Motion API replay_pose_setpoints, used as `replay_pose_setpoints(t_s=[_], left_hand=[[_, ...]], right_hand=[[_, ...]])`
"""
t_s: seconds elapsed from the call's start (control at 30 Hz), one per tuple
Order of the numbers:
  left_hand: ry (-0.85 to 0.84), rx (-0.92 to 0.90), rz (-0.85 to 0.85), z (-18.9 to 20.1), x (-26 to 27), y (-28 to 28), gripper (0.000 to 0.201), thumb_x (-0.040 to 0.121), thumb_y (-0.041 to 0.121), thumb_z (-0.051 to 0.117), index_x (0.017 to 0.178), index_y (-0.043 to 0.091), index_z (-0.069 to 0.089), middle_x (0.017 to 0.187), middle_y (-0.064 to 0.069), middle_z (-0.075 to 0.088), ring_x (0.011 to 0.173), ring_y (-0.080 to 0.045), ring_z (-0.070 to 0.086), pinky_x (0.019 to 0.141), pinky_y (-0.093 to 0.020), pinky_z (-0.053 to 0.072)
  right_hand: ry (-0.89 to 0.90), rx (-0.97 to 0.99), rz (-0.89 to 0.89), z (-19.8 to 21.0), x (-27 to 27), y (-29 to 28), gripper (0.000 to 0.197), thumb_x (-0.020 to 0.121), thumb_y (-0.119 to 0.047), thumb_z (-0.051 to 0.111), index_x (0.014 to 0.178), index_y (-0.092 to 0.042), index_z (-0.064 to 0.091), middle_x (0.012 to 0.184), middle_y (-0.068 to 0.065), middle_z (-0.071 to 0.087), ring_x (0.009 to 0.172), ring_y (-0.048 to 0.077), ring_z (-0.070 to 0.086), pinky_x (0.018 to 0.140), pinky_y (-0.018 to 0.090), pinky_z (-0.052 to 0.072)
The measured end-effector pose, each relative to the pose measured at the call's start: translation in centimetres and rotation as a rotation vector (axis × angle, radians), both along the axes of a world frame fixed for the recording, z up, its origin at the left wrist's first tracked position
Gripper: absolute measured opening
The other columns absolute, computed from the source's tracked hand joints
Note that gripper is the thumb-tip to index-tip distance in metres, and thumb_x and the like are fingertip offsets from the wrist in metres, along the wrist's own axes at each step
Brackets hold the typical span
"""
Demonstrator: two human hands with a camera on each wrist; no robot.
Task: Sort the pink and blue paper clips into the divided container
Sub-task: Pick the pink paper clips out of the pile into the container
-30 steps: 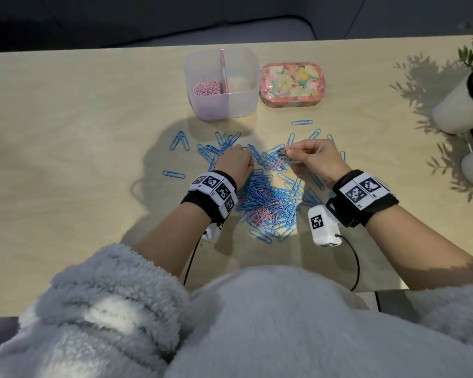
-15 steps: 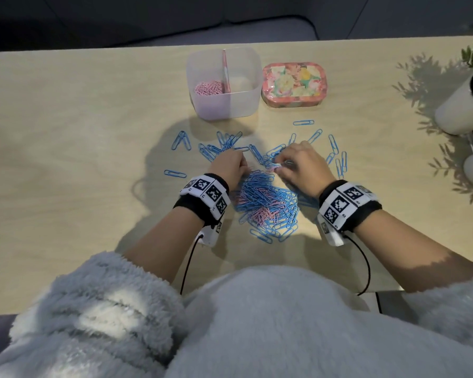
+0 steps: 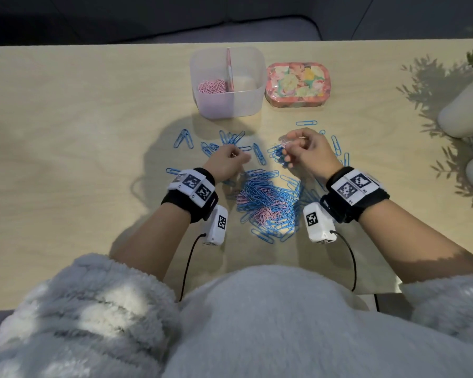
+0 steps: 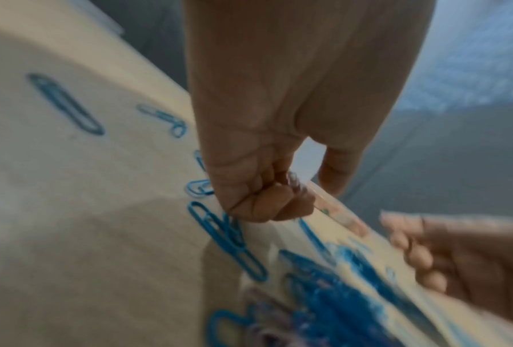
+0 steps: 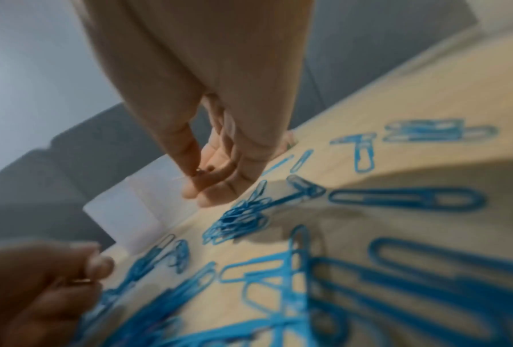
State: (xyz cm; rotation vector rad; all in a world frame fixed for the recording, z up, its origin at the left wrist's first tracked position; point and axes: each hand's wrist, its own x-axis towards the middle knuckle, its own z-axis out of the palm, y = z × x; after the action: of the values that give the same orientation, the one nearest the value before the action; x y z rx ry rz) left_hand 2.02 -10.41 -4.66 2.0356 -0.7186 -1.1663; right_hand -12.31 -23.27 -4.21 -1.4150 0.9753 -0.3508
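A heap of blue and pink paper clips lies on the table between my wrists, with loose blue clips scattered beyond it. The clear divided container stands at the back; pink clips fill its left compartment, and the right one looks empty. My left hand is curled into a fist just above the table, with pale clips gripped in its fingers. My right hand is raised off the heap, its thumb and forefinger pinching a pink clip.
A floral tin sits right of the container. Two white plant pots stand at the table's right edge. The wooden tabletop stretches out to the left.
My right hand has lifted off the heap and moved up and away with a pink clip pinched. The left hand has stayed curled in nearly the same place.
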Motion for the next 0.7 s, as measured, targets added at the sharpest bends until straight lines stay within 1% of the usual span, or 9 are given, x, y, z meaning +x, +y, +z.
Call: replay_pose_setpoints(t_s=[0.07, 0.13, 0.23, 0.3, 0.37, 0.43, 0.5, 0.6, 0.7], left_hand=[[-0.236, 0.067, -0.178, -0.3, -0.4, 0.0, 0.011, 0.087, 0.024, 0.058, 0.086, 0.013, 0.055, 0.074, 0.002, 0.056, 0.069, -0.014, 0.052, 0.068, -0.027, 0.042], [-0.38, 0.11, -0.283, -0.8, -0.6, -0.1, 0.013, 0.086, 0.021, 0.057, 0.095, 0.011, 0.057, 0.091, -0.006, 0.063, 0.086, -0.023, 0.057, 0.079, -0.033, 0.045], [-0.455, 0.119, -0.279, -0.6, -0.2, -0.2, 0.014, 0.088, 0.018, 0.054, 0.099, 0.009, 0.058, 0.104, -0.011, 0.064, 0.099, -0.027, 0.058, 0.086, -0.036, 0.045], [-0.48, 0.121, -0.241, -0.5, 0.4, -0.2, 0.015, 0.089, 0.017, 0.052, 0.101, 0.009, 0.056, 0.107, -0.011, 0.063, 0.101, -0.027, 0.058, 0.085, -0.034, 0.044], [-0.518, 0.108, -0.221, -0.2, 0.6, -0.1, 0.016, 0.091, 0.017, 0.049, 0.104, 0.009, 0.055, 0.108, -0.012, 0.062, 0.099, -0.027, 0.057, 0.08, -0.033, 0.043], [-0.539, 0.068, -0.253, 0.1, 0.3, 0.0, 0.017, 0.092, 0.018, 0.048, 0.104, 0.01, 0.057, 0.104, -0.014, 0.063, 0.089, -0.024, 0.055, 0.073, -0.03, 0.039], [-0.512, 0.038, -0.31, 0.3, -0.4, 0.1, 0.016, 0.09, 0.019, 0.051, 0.1, 0.011, 0.06, 0.096, -0.013, 0.062, 0.082, -0.021, 0.051, 0.071, -0.028, 0.035], [-0.541, 0.054, -0.383, -0.1, -1.4, 0.0, 0.014, 0.087, 0.022, 0.056, 0.097, 0.013, 0.061, 0.09, -0.003, 0.055, 0.089, -0.022, 0.055, 0.071, -0.028, 0.035], [-0.58, 0.077, -0.415, -0.5, -1.6, 0.0, 0.012, 0.086, 0.023, 0.06, 0.095, 0.015, 0.061, 0.102, -0.007, 0.06, 0.095, -0.027, 0.058, 0.075, -0.031, 0.039]], right_hand=[[-0.037, 0.175, -0.03, 0.2, 0.7, 0.5, 0.019, 0.088, 0.008, 0.039, 0.088, 0.001, 0.056, 0.056, 0.004, 0.057, 0.042, 0.009, 0.053, 0.037, 0.019, 0.043], [0.009, 0.248, 0.014, -0.1, 1.2, 0.9, 0.025, 0.089, -0.003, 0.04, 0.069, -0.003, 0.055, 0.045, -0.001, 0.055, 0.038, 0.011, 0.049, 0.034, 0.018, 0.034], [0.216, 0.023, 0.272, -1.1, 1.1, 1.5, 0.028, 0.089, -0.02, 0.056, 0.062, -0.014, 0.051, 0.046, 0.0, 0.053, 0.036, 0.007, 0.041, 0.037, 0.017, 0.029], [0.346, -0.234, 0.478, -1.7, 0.6, 1.7, 0.022, 0.082, -0.012, 0.064, 0.065, -0.02, 0.053, 0.057, -0.003, 0.052, 0.048, 0.006, 0.045, 0.048, 0.016, 0.034], [0.428, -0.391, 0.574, -1.8, 0.1, 1.8, 0.014, 0.079, -0.004, 0.062, 0.072, -0.015, 0.06, 0.064, -0.003, 0.055, 0.06, 0.012, 0.05, 0.056, 0.02, 0.038], [0.451, -0.424, 0.576, -1.6, -0.5, 1.4, 0.009, 0.08, -0.001, 0.058, 0.077, -0.007, 0.064, 0.072, 0.005, 0.06, 0.069, 0.017, 0.054, 0.066, 0.023, 0.043], [0.425, -0.364, 0.518, -1.4, -1.0, 0.9, 0.008, 0.082, -0.002, 0.059, 0.079, -0.006, 0.065, 0.075, 0.009, 0.062, 0.069, 0.018, 0.056, 0.066, 0.023, 0.046], [0.368, -0.414, 0.421, -1.1, -0.5, 0.4, 0.007, 0.083, -0.005, 0.061, 0.08, -0.003, 0.067, 0.073, 0.009, 0.063, 0.068, 0.018, 0.056, 0.067, 0.022, 0.045], [0.367, -0.581, 0.505, -0.8, 0.9, 0.9, 0.01, 0.08, -0.007, 0.062, 0.085, -0.007, 0.071, 0.084, 0.008, 0.067, 0.075, 0.016, 0.054, 0.073, 0.024, 0.041]])
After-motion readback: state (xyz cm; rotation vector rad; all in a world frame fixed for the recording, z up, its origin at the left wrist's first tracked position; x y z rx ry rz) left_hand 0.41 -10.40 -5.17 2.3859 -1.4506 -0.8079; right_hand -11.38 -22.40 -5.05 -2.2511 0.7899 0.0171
